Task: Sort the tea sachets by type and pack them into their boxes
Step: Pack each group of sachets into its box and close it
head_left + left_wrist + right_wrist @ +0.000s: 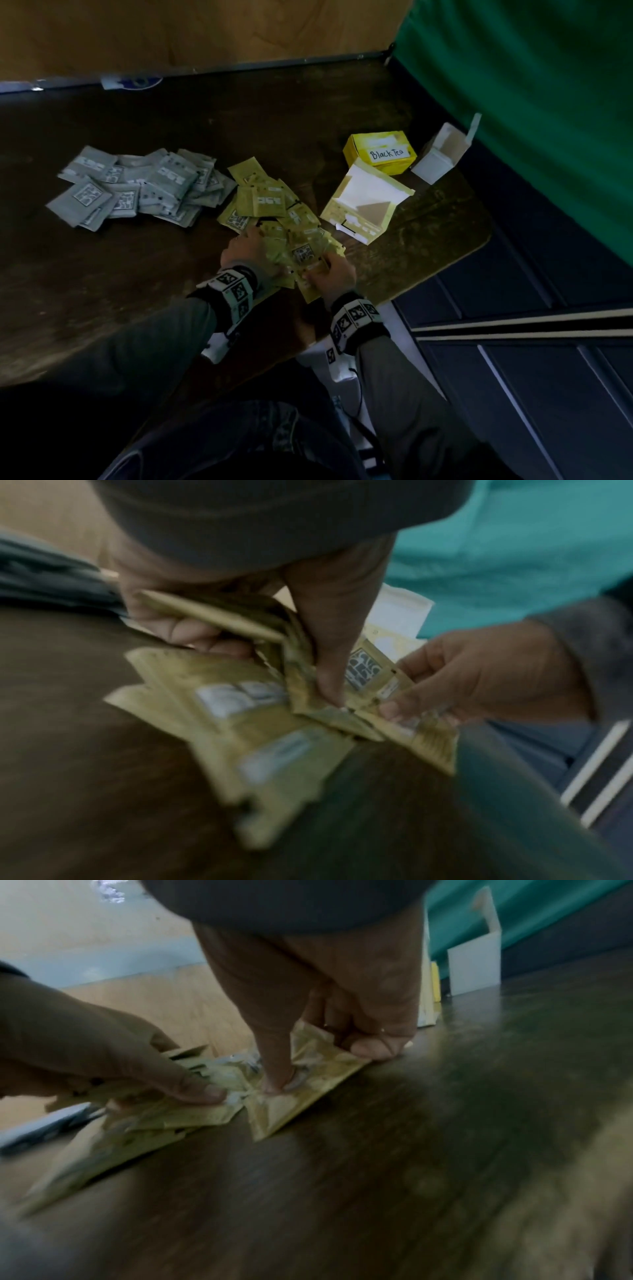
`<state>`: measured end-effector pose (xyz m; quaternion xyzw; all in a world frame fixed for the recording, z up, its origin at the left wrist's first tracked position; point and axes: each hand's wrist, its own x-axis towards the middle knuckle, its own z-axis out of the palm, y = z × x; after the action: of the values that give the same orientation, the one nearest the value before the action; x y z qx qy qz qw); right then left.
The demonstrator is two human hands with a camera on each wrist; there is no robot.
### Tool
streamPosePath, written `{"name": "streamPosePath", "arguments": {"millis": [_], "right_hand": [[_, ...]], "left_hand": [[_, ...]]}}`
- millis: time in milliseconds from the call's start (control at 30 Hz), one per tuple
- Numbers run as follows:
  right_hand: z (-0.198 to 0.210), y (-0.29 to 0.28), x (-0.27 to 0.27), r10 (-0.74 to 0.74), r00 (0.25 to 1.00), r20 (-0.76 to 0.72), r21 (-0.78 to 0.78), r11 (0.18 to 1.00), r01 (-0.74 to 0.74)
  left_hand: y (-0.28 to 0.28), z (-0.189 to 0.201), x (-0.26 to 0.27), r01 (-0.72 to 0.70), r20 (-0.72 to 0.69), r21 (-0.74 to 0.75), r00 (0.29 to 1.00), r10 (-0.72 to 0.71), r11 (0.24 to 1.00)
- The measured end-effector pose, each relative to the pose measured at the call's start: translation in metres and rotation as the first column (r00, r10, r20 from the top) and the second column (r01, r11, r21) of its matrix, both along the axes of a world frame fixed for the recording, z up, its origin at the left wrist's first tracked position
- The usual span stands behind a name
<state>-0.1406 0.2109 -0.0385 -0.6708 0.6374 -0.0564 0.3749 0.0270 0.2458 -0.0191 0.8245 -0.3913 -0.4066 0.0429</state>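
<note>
A loose pile of yellow sachets [270, 212] lies mid-table, with a heap of grey sachets [137, 186] to its left. My left hand [251, 248] and right hand [330, 269] meet at the near end of the yellow pile. In the left wrist view my left hand [263, 666] holds several yellow sachets [240, 723], fingers curled round them and thumb pressing down. In the right wrist view my right hand [323, 1066] pinches a yellow sachet [291, 1110] against the table. An open yellow box [363, 202] lies just right of the pile.
A shut yellow box labelled "Black Tea" [380, 152] stands behind the open one. An open white box [440, 154] stands at the table's right edge by a green curtain [531, 102]. The dark wooden table [102, 291] ends close to my right wrist.
</note>
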Motion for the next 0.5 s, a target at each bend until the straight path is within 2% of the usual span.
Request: {"name": "streamPosePath", "arguments": {"millis": [100, 233, 333, 500], "right_hand": [[0.000, 0.003, -0.005, 0.009, 0.999, 0.036, 0.010, 1.000, -0.010], [0.009, -0.005, -0.011, -0.012, 0.998, 0.057, 0.095, 0.995, 0.007], [0.019, -0.013, -0.015, 0.003, 0.996, 0.085, 0.151, 0.988, -0.016], [0.040, -0.023, -0.020, -0.016, 0.991, 0.135, 0.157, 0.988, -0.005]], "left_hand": [[0.001, 0.006, -0.004, -0.036, -0.095, -0.006, 0.995, 0.035, 0.999], [0.002, 0.013, -0.001, -0.143, -0.198, -0.134, 0.973, 0.115, 0.981], [0.001, 0.017, 0.009, -0.169, -0.245, -0.192, 0.962, 0.119, 0.967], [0.000, 0.026, 0.025, -0.260, -0.385, -0.157, 0.904, 0.184, 0.953]]}}
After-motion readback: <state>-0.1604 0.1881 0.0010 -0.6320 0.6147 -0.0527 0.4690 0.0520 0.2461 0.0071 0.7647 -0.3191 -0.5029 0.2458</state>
